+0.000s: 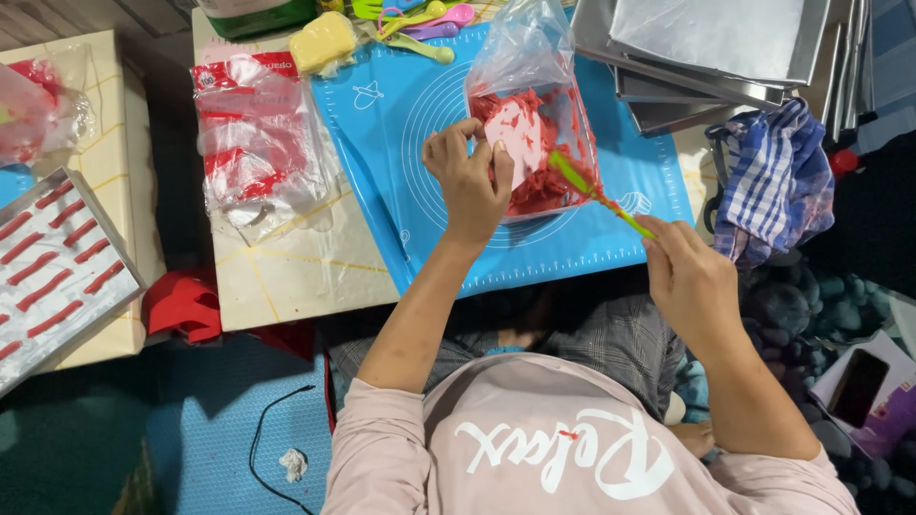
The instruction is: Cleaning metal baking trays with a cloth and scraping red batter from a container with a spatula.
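Scraping red batter inside a clear plastic bag looks like the step in hand. The left hand pinches the bag's side with closed fingers and holds it up on the blue baking mat. The right hand grips a thin green and yellow spatula, fingers closed around its end, with the tip poked into the bag. The next move, I think, needs the bag kept steady so the red mix does not spill.

The mat's front edge is close to the person's lap, so room there is small. Stacked metal trays and a checked cloth crowd the right side. A red and clear wrapper lies on the bench to the left, with some open room in front of it.
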